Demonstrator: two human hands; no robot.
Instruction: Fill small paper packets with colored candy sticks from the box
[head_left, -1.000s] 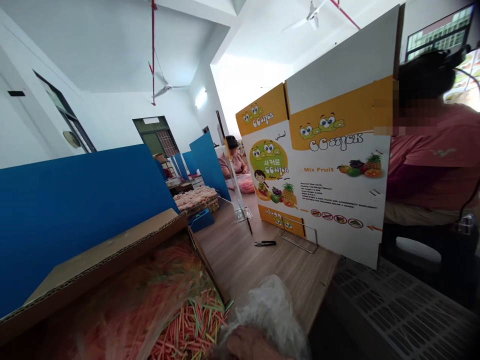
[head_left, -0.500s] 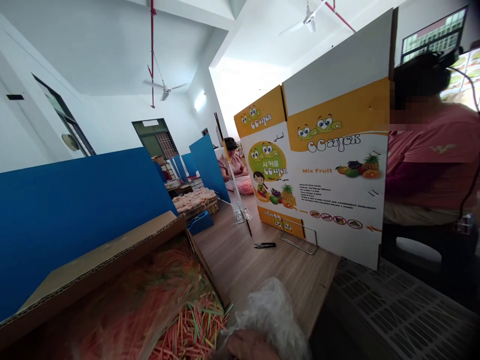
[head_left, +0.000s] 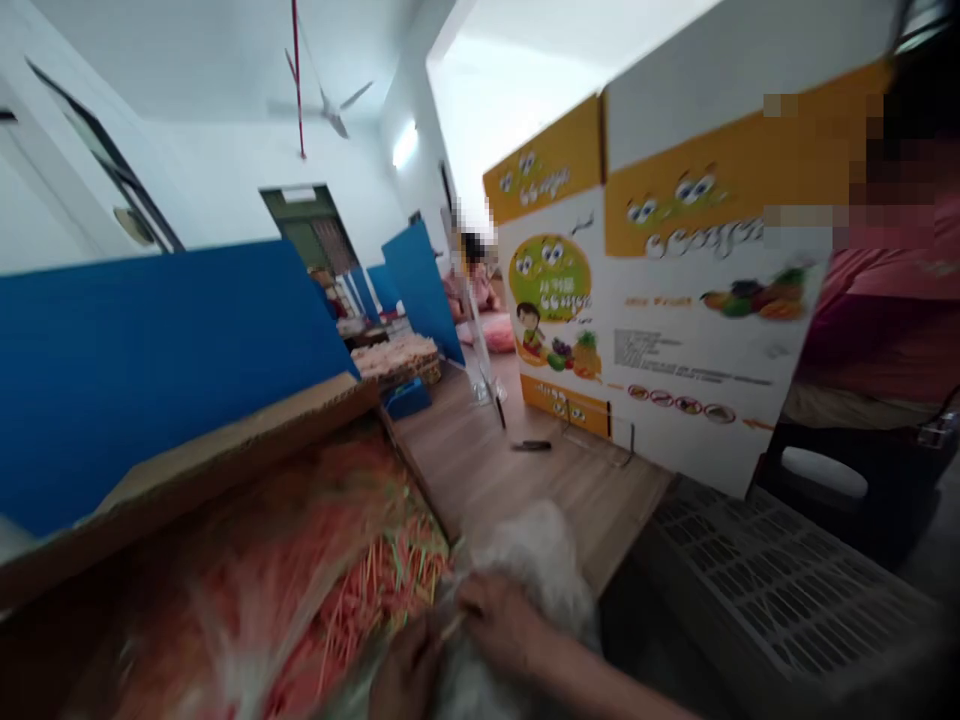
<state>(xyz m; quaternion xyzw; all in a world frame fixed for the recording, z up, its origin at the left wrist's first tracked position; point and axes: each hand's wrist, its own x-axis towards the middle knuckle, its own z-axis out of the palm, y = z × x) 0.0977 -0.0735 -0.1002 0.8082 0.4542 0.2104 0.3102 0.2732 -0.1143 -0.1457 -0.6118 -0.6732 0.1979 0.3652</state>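
Note:
A cardboard box (head_left: pixel 247 430) at lower left holds many thin pink, green and yellow sticks (head_left: pixel 390 575) inside a clear plastic bag (head_left: pixel 255 650). At the bottom centre, my left hand (head_left: pixel 409 665) is closed by the bag's right side, its fingers blurred. My right hand (head_left: pixel 499 615) is just to its right, with fingers pinched on crumpled clear plastic (head_left: pixel 544 545). The two hands nearly touch beside the box's right edge. What lies between the left fingers is too blurred to make out.
Black snips (head_left: pixel 531 446) lie on the wooden table (head_left: pixel 465 460). Printed cardboard (head_left: pixel 675 330) stands behind a wire holder (head_left: pixel 600 440). Blue partitions (head_left: pixel 165 350) rise at left. A dark crate (head_left: pixel 795 580) is at lower right. A person in pink (head_left: pixel 892 330) sits at right, another farther back.
The view has tilted down and shifted, so the scene sits higher. Both hands now show near the plastic, where earlier only part of one hand showed at the bottom edge.

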